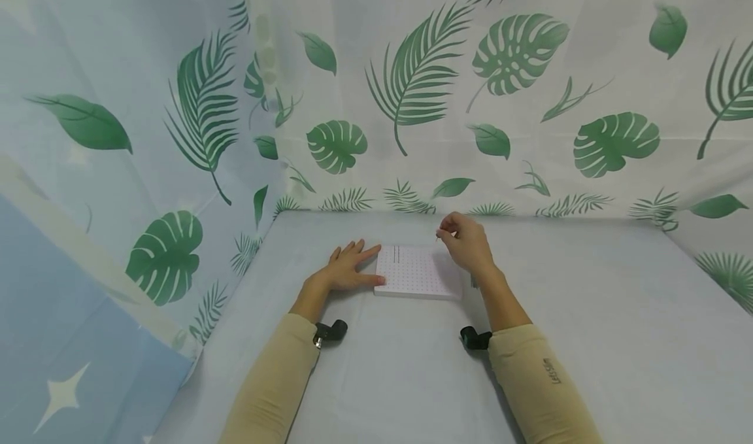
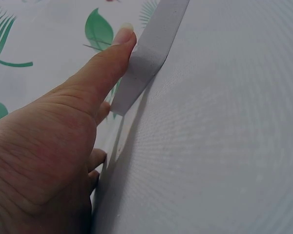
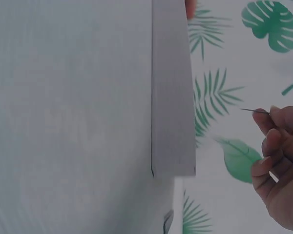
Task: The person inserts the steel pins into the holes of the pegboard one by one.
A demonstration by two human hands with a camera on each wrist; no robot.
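A flat white board (image 1: pixel 419 275) dotted with rows of small marks or holes lies on the table. Two thin dark lines (image 1: pixel 397 254) stand out near its far left corner; whether they are pins cannot be told. My left hand (image 1: pixel 346 269) is spread at the board's left side, the thumb (image 2: pixel 115 56) resting on its edge. Over the far right corner, my right hand (image 1: pixel 467 242) pinches a thin dark pin (image 3: pixel 254 110) between thumb and forefinger. The pin's tip points away from the fingers, apart from the board.
Just right of the board, partly behind the right wrist, lies a small dark item (image 1: pixel 474 282) too small to identify. A pale cloth covers the table (image 1: pixel 406 365). Leaf-printed curtains (image 1: pixel 412 169) rise at the back and left.
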